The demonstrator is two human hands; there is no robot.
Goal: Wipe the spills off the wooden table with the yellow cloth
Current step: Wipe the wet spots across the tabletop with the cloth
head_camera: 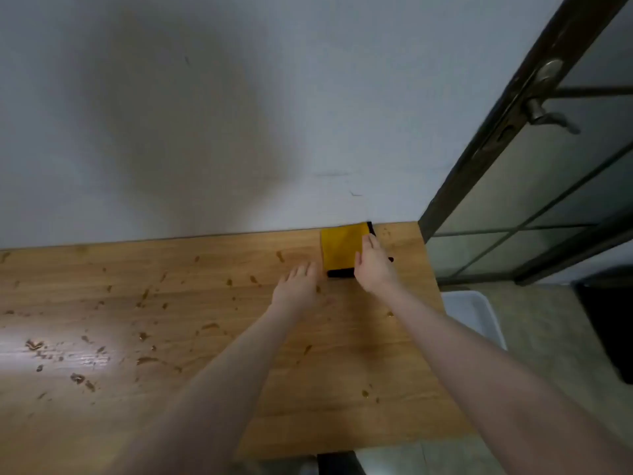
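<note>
A folded yellow cloth (340, 247) with a black edge lies flat on the wooden table (342, 389), at its far right corner against the wall. My right hand (375, 265) rests on the cloth's right side, fingers stretched over it. Just left of the cloth, my left hand (299, 286) lies palm down on the bare wood, fingers apart, holding nothing. Brown spills (147, 359) are scattered over the table, thickest on the left half, with a few drops near the right edge.
A pale wall (205, 132) runs along the table's far edge. A dark-framed glass door (513, 132) with a metal handle stands at the right. On the floor beside the table are a white bin (479, 313) and a dark object (613, 323).
</note>
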